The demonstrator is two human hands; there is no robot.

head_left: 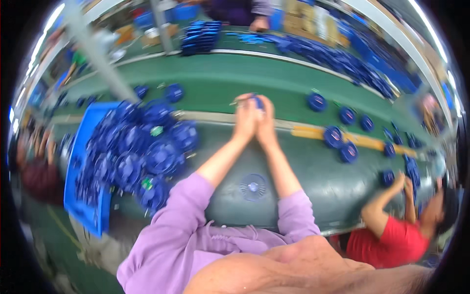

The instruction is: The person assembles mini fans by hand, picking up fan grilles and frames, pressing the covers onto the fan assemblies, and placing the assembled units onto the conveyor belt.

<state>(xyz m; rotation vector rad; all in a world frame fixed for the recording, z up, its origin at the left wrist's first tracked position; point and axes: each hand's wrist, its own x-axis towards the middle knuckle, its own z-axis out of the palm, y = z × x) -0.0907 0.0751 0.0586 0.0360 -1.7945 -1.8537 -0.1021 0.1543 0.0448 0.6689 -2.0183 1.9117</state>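
Both my arms reach forward over the dark green work table, and my hands meet at its far edge beside the green belt. Between my left hand [245,116] and my right hand [265,117] a dark blue round part [256,102] is gripped, mostly covered by the fingers. Small light bits, perhaps wire ends, stick out past my left fingers. Nearer to me, between my forearms, a round dark blue slotted grille [253,187] with a pale centre lies flat on the table.
To the left, a bright blue tray [83,122] overflows with round blue parts [159,156]. Along the belt [215,73] lie several blue round units [317,101]. A yellow strip [362,139] runs along the right edge. A co-worker in red [387,240] works at the right; another person stands across the belt.
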